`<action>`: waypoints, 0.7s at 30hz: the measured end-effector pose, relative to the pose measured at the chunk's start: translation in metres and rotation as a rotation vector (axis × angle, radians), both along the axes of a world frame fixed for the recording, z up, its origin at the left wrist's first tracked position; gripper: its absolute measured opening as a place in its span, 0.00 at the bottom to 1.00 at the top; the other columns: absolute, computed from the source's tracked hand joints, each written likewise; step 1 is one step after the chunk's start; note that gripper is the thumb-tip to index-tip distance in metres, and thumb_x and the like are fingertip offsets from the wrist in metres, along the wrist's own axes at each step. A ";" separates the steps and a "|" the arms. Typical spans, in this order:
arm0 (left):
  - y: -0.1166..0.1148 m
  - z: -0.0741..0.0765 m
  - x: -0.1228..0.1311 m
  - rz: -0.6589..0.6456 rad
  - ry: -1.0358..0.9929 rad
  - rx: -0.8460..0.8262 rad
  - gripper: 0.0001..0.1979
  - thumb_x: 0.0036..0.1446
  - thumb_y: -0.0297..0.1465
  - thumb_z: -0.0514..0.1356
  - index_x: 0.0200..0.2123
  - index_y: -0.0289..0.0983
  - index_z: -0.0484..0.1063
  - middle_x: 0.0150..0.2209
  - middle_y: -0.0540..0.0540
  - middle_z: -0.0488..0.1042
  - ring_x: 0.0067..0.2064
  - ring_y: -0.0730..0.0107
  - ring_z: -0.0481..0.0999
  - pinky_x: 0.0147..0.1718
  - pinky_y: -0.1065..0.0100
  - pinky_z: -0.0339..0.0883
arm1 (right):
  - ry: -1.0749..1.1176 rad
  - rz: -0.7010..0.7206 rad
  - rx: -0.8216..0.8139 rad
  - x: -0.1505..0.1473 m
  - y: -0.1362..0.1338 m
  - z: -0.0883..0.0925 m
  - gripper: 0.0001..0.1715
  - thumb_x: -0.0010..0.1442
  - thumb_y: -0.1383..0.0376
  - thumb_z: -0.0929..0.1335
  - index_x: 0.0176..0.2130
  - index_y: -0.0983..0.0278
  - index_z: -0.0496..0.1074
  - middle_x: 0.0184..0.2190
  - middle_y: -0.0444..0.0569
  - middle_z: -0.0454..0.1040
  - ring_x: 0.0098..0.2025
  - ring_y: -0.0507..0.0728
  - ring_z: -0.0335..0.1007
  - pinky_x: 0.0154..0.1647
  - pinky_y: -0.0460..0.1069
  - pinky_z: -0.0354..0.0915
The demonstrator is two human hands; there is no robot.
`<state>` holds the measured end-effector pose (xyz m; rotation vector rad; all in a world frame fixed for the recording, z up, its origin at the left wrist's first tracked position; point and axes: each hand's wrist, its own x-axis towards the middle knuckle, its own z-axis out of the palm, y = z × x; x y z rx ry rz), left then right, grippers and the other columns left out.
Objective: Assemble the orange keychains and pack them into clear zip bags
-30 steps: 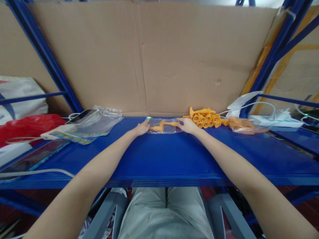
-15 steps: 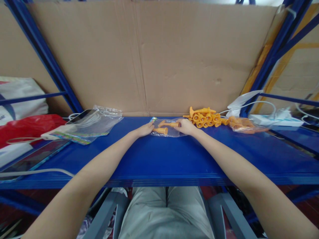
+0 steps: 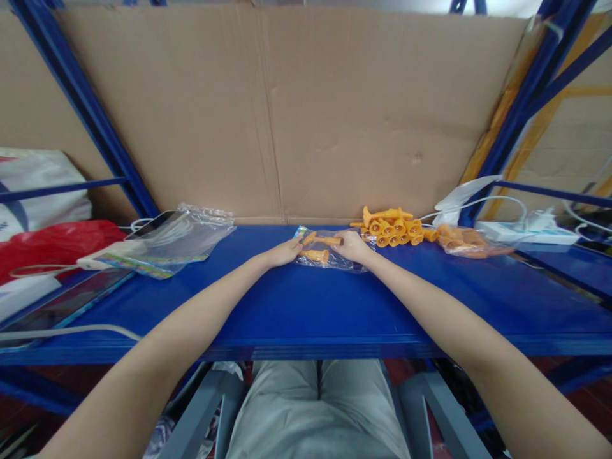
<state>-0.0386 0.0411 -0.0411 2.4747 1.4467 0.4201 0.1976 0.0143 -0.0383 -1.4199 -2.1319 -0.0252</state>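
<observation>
Between my hands lies a clear plastic bag (image 3: pixel 339 262) with a colourful printed strip at its left end. Several orange plastic pieces show in or on it, one of them flared like a small horn (image 3: pixel 315 256). My left hand (image 3: pixel 285 251) is closed on the bag's left end. At the right, my right hand (image 3: pixel 352 247) has its fingers closed at the end of a long orange piece (image 3: pixel 329 241), over the bag. Whether that piece is wholly inside the bag I cannot tell. Behind my right hand is a stacked pile of orange horn-shaped pieces (image 3: pixel 394 226).
A bag of orange pieces (image 3: pixel 461 241) and a white power strip (image 3: pixel 528 233) lie right on the blue shelf (image 3: pixel 306 306). Flat clear bags (image 3: pixel 179 239), a red bag (image 3: pixel 62 245) and a tablet-like panel (image 3: pixel 67 303) are left. Cardboard (image 3: pixel 306 115) stands behind.
The bag and my left hand have shifted slightly right and nearer to me. More of the bag now spreads out under and beyond my right hand, which moved only a little.
</observation>
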 end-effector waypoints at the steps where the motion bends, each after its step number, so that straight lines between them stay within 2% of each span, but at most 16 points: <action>1: -0.001 0.000 0.001 -0.010 -0.010 0.016 0.31 0.65 0.41 0.43 0.67 0.36 0.59 0.68 0.45 0.58 0.69 0.62 0.56 0.65 0.67 0.51 | 0.003 0.006 0.007 0.000 0.001 -0.001 0.07 0.57 0.70 0.68 0.31 0.67 0.78 0.33 0.53 0.81 0.35 0.57 0.76 0.35 0.47 0.65; 5: -0.005 0.001 0.003 -0.007 -0.027 0.041 0.30 0.65 0.40 0.44 0.67 0.38 0.58 0.67 0.46 0.60 0.69 0.61 0.57 0.65 0.64 0.52 | 0.035 0.058 0.002 0.000 0.005 -0.004 0.07 0.57 0.68 0.69 0.36 0.68 0.79 0.34 0.53 0.81 0.35 0.57 0.77 0.37 0.47 0.66; 8: -0.006 0.004 0.005 0.018 -0.006 0.020 0.30 0.65 0.37 0.43 0.67 0.35 0.56 0.69 0.43 0.56 0.70 0.62 0.54 0.67 0.63 0.48 | 0.073 0.091 -0.029 0.002 0.004 -0.003 0.15 0.57 0.68 0.70 0.45 0.68 0.78 0.40 0.53 0.81 0.40 0.57 0.78 0.43 0.48 0.69; 12: -0.005 0.004 0.004 -0.021 -0.009 0.041 0.30 0.65 0.36 0.42 0.67 0.34 0.56 0.69 0.42 0.56 0.70 0.64 0.53 0.66 0.64 0.48 | 0.105 0.072 -0.105 0.003 0.003 0.000 0.23 0.57 0.71 0.71 0.53 0.68 0.73 0.48 0.57 0.79 0.45 0.57 0.78 0.47 0.50 0.70; 17: -0.004 0.003 0.002 -0.062 0.024 0.044 0.30 0.65 0.36 0.40 0.68 0.36 0.54 0.71 0.46 0.53 0.71 0.69 0.51 0.67 0.65 0.47 | 0.212 0.059 -0.149 -0.002 0.004 -0.003 0.25 0.57 0.72 0.70 0.55 0.69 0.70 0.49 0.59 0.78 0.43 0.56 0.78 0.44 0.50 0.72; 21: -0.005 0.007 0.002 -0.029 0.093 0.018 0.30 0.66 0.36 0.39 0.68 0.35 0.54 0.71 0.45 0.50 0.72 0.67 0.48 0.68 0.62 0.45 | 0.351 0.065 -0.211 -0.003 0.005 -0.006 0.24 0.57 0.74 0.70 0.53 0.69 0.69 0.49 0.58 0.77 0.41 0.55 0.78 0.42 0.49 0.73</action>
